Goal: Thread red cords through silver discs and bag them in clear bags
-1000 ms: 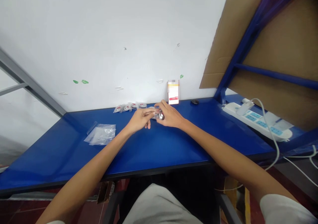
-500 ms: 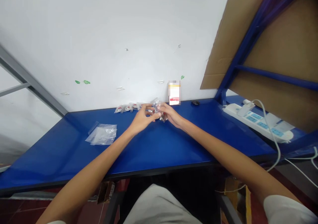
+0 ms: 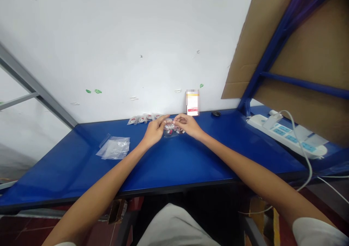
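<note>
Between my two hands is a small clear plastic bag (image 3: 169,132) with something red and dark inside it. My left hand (image 3: 156,129) grips the bag's upper left edge, its index finger stretched along the top. At the upper right edge, my right hand (image 3: 188,125) pinches the plastic with thumb and fingers. A small brownish item (image 3: 180,130) lies just under my right hand; its kind I cannot make out. Several filled clear bags (image 3: 142,119) with red and white contents stand in a row along the wall, left of my hands.
Flat clear bags (image 3: 116,147) lie stacked on the left of the blue table (image 3: 174,166). A lit phone (image 3: 192,106) leans on the wall. Near it sits a black mouse (image 3: 216,113). A white power strip (image 3: 287,135) with a cable is at the right.
The clear bag has come down and turned so that it hangs flat below my fingers. My hands have drawn slightly apart, now at its upper edge. The view has shifted slightly.
</note>
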The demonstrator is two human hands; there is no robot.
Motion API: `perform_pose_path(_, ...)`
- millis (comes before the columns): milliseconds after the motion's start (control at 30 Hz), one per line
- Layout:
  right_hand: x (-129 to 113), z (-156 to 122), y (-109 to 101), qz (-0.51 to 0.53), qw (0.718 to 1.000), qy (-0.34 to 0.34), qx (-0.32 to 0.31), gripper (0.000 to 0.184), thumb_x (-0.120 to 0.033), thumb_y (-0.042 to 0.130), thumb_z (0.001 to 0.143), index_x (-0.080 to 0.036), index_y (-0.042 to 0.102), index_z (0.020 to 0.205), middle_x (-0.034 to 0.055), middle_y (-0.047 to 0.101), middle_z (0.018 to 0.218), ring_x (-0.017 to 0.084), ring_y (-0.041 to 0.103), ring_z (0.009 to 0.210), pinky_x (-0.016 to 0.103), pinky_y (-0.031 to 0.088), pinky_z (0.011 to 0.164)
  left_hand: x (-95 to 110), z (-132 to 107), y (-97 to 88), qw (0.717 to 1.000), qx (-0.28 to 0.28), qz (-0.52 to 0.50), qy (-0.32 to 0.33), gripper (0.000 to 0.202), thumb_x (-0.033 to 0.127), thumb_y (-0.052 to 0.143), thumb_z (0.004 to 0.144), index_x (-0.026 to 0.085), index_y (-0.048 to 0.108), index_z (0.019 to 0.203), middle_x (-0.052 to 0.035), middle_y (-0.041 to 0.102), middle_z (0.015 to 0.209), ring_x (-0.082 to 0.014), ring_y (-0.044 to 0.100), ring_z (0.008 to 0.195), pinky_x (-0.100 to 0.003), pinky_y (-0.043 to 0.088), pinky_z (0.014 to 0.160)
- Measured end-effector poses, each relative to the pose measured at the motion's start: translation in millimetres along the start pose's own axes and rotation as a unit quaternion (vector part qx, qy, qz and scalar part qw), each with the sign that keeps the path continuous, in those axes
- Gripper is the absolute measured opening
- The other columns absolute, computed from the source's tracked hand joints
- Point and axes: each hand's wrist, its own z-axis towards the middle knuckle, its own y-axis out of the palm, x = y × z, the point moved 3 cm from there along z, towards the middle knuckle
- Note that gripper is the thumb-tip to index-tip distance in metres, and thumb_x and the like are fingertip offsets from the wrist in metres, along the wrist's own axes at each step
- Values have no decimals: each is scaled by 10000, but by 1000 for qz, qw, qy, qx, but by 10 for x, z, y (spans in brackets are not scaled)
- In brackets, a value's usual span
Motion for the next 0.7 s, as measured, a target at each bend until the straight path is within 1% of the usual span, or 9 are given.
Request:
perform_pose_path(100, -33, 9, -42, -2, 1000, -8, 23, 348, -511, 846, 815, -221, 699, 941, -6, 636, 763, 192, 681, 693, 302, 569, 565, -2, -23, 25, 999, 10, -35, -6, 416, 426, 551, 1071, 224, 666, 1416, -76, 811, 1152, -225, 783, 790, -347, 603, 802)
perform_pose_path(167, -67, 6, -60, 12, 1000, -12, 26, 344, -500, 846, 817, -224, 723, 981, -20, 600, 742, 171, 646, 652, 293, 576, 554, -9, -30, 22, 997, 32, -65, 2, 409, 475, 600, 1047, 225, 703, 1355, -46, 815, 993, -206, 760, 699, -311, 592, 705)
perform_pose_path(233, -101, -1, -65, 34, 999, -14, 19, 332, -488, 837, 831, -229, 747, 1019, -13, 601, 772, 163, 630, 656, 287, 585, 560, -2, -30, 2, 994, 53, -98, 21, 390, 496, 649, 1015, 214, 756, 1263, -43, 808, 948, -195, 742, 685, -295, 587, 664)
perform_pose_path(333, -139, -13, -69, 63, 998, -20, 10, 287, -456, 835, 841, -237, 781, 1017, 9, 638, 835, 163, 626, 692, 278, 583, 577, 47, -27, -56, 986, 62, -146, 50, 336, 460, 698, 979, 192, 808, 1150, -67, 815, 1035, -172, 708, 677, -294, 591, 652)
perform_pose_path(467, -168, -22, -122, 91, 995, -23, 17, 199, -402, 818, 839, -232, 799, 940, 21, 691, 863, 175, 645, 742, 285, 581, 643, 137, -25, -139, 982, 22, -167, 81, 285, 380, 652, 998, 179, 852, 1022, -78, 824, 1029, -176, 722, 708, -334, 604, 792)
perform_pose_path(500, -177, -22, -139, 93, 995, -24, 11, 196, -407, 795, 852, -224, 799, 922, 30, 710, 888, 183, 657, 771, 292, 584, 672, 147, -24, -149, 983, 16, -163, 80, 296, 381, 646, 1002, 175, 858, 1000, -78, 825, 1001, -179, 726, 712, -339, 603, 808)
perform_pose_path(600, -200, -19, -167, 74, 997, -25, -29, 305, -481, 696, 924, -194, 791, 890, 62, 744, 929, 197, 685, 800, 322, 588, 750, 127, -17, -133, 989, 30, -136, 51, 288, 418, 720, 960, 167, 860, 959, -82, 828, 940, -204, 739, 744, -325, 604, 746)
perform_pose_path(633, -204, -15, -169, 58, 997, -28, -36, 322, -498, 698, 926, -189, 782, 893, 62, 744, 922, 195, 689, 788, 328, 586, 764, 112, -15, -111, 990, 34, -128, 41, 272, 419, 755, 936, 170, 860, 966, -84, 832, 953, -218, 752, 784, -324, 608, 742)
perform_pose_path(700, -199, -3, -167, 14, 999, -43, -23, 303, -487, 784, 869, -197, 752, 949, 42, 734, 902, 189, 695, 788, 326, 583, 785, 84, -12, -52, 991, 28, -122, 34, 245, 394, 786, 913, 184, 859, 1015, -86, 837, 1029, -245, 776, 901, -336, 619, 799)
